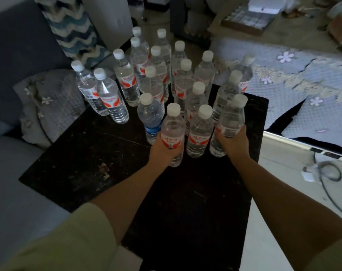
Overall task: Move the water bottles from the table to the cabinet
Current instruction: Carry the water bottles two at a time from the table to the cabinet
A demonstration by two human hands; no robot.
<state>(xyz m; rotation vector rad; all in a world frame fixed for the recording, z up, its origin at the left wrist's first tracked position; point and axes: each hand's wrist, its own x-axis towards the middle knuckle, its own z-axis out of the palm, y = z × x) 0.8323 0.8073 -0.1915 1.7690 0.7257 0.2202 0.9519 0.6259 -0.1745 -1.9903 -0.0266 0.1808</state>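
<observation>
1. Holding two bottles at once, I have both hands out over the dark, scuffed square counter (pixel 84 153).
2. My left hand (pixel 162 148) is wrapped round the lower body of a clear plastic water bottle with a white cap and red label (pixel 173 132); the grip is closed on it, thumb on the near left side, and the bottle stands upright.
3. My right hand (pixel 233 142) curls round a second clear white-capped bottle (pixel 229 122) from the right, gripping it at label height; this one tilts a little to the right at the cap.
4. Between the two held bottles stands a third clear bottle with a red label (pixel 199 132), untouched, just beside both.
5. Just left of my left hand is a clear bottle with a blue label (pixel 150 118), close to the held one.
6. Behind these, the remaining cluster of clear white-capped water bottles (pixel 158 75) stands upright on the far part of the counter, packed close together.
7. A grey sofa with a zigzag-patterned cushion (pixel 72 28) lies beyond the counter on the left, and a pale blue flowered quilt (pixel 303 75) on the right.
8. A dark cable (pixel 329 173) loops on the white floor to my right.
</observation>
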